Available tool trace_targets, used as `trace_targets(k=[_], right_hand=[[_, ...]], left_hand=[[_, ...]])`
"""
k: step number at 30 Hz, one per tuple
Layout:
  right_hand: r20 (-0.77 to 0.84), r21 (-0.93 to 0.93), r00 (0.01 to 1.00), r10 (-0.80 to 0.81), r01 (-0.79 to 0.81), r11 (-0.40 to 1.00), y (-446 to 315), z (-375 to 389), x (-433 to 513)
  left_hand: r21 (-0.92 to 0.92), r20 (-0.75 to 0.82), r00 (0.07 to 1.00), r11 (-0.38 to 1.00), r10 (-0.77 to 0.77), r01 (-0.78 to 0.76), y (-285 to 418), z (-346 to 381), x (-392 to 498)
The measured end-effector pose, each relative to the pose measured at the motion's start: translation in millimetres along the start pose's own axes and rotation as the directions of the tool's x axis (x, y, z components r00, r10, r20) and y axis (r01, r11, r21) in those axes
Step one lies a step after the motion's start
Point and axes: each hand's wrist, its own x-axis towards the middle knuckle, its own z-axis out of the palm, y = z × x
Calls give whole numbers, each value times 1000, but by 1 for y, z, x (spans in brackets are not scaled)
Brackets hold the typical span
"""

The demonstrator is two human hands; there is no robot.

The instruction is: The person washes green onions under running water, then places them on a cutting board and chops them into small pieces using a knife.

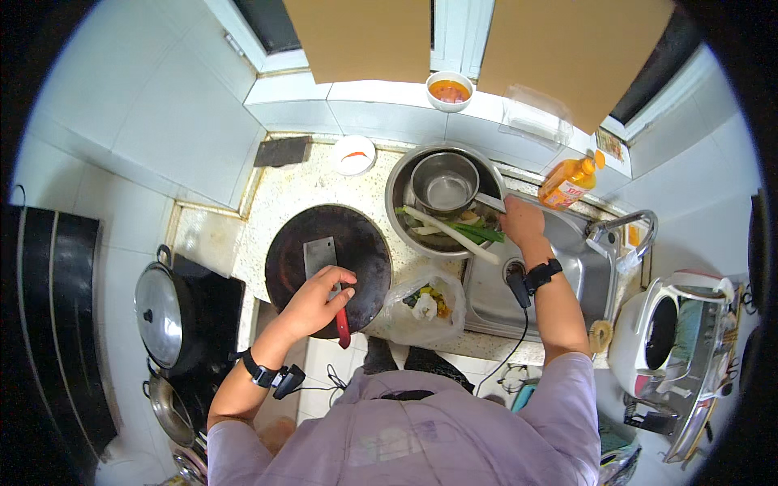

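My right hand (523, 222) is closed around the handle of a metal saucepan (444, 180), which sits in a large steel basin (396, 200). Beside the saucepan in the basin lie green onion stalks (453, 232), one white end reaching over the rim towards the sink. My left hand (317, 302) hovers over or rests at a cleaver (320, 254) with a red handle, its fingers bent and apart; whether it touches the cleaver I cannot tell. The cleaver lies on a round dark chopping board (364, 255).
A plastic bag of scraps (425, 304) lies between board and sink (492, 297). Behind stand a plate with a red chili (354, 155), a bowl of orange-red liquid (449, 92) and an orange pump bottle (568, 182). At left is a lidded pot (159, 316); at right, a faucet (626, 231).
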Motion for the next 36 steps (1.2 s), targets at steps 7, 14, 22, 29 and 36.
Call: trace_targets(k=[7, 14, 22, 29, 36], right_hand=[[-124, 243, 990, 69, -37, 969, 0, -25, -37], [-168, 380, 960, 223, -146, 913, 28, -82, -103], [-176, 384, 889, 422, -332, 861, 50, -89, -169], [-226, 432, 819, 527, -401, 808, 66, -73, -206], [-193, 473, 789, 583, -445, 760, 70, -67, -206]], left_hand=[[147, 131, 990, 986, 56, -76, 18, -3, 66], [170, 281, 946, 962, 159, -213, -21, 58, 191], [541, 451, 891, 811, -54, -225, -44, 125, 276], [670, 445, 889, 698, -106, -252, -60, 163, 298], [713, 404, 904, 666, -137, -217, -51, 170, 305]])
